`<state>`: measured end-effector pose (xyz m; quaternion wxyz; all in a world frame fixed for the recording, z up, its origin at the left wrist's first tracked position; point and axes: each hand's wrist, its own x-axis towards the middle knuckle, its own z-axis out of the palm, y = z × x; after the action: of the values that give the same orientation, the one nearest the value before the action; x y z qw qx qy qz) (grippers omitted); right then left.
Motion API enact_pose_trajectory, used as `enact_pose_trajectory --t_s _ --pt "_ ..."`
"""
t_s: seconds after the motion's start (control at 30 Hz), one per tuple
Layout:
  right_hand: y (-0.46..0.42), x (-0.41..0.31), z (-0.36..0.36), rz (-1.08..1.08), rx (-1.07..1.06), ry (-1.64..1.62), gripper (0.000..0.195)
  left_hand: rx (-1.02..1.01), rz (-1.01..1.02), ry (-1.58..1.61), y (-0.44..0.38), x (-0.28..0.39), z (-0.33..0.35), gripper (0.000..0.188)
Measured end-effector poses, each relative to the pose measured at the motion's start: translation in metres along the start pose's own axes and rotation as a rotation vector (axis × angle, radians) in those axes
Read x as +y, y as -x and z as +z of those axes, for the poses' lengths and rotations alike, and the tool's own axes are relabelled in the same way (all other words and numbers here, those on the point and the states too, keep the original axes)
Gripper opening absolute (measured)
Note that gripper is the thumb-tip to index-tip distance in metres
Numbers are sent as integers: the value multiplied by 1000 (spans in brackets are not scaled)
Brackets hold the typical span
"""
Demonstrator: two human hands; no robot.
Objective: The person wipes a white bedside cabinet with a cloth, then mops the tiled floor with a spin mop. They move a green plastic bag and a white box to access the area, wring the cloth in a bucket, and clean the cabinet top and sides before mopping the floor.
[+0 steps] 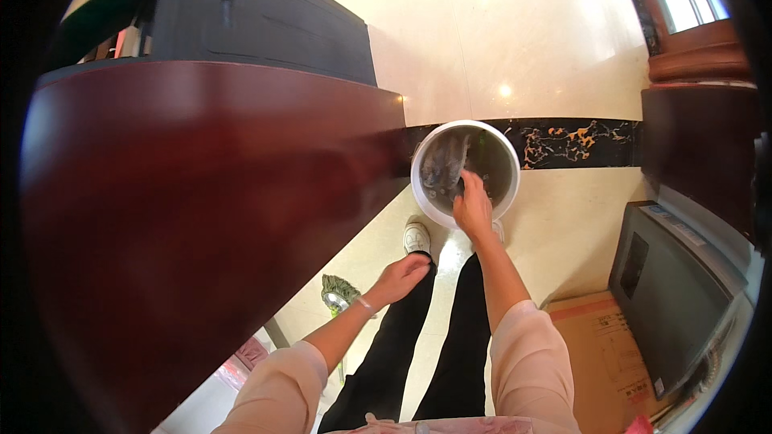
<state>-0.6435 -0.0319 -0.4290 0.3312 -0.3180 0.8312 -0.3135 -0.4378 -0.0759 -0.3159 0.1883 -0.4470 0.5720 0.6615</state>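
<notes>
A round white bucket (512, 178) of murky water stands on the floor ahead of my feet. My right hand (474, 208) reaches over its near rim, fingers closed on the edge of a wet, dark greyish cloth (445, 163) that lies in the water with bubbles around it. How much of the cloth is under water I cannot tell. Lower and to the left, my left hand (403, 277) is held above my left leg, fingers loosely together and slightly blurred, with nothing visible in it.
A dark red wooden tabletop (199, 205) fills the left side, with a dark grey cabinet (271, 18) beyond it. At right, a grey computer case (669, 295) stands by a cardboard box (591, 337). A green mop head (339, 292) lies near the table. Black patterned stone (579, 143) crosses the floor.
</notes>
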Motion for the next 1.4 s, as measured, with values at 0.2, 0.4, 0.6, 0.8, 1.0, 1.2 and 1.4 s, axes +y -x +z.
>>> enact_pose_trajectory --t_s 0.2,0.4,0.6,0.8,1.0,1.2,1.4 --pt "-40 22 57 186 -61 280 60 49 -36 211 -73 -2 7 28" --pt "-26 71 73 211 99 -228 31 62 -105 627 -107 13 -6 39" --pt "13 -43 -8 -143 94 -467 21 -12 -159 1031 -135 48 -18 63" --pt "49 -98 -61 -328 16 -539 21 -233 -331 1125 -147 69 -22 65" --pt "60 -105 -51 -297 81 -600 24 -125 -286 1127 -158 47 -16 39" --pt "37 -85 -9 -119 385 -391 34 -294 112 1103 -134 52 -4 25" --pt "-8 -49 6 158 569 -527 25 119 19 993 -140 67 20 23"
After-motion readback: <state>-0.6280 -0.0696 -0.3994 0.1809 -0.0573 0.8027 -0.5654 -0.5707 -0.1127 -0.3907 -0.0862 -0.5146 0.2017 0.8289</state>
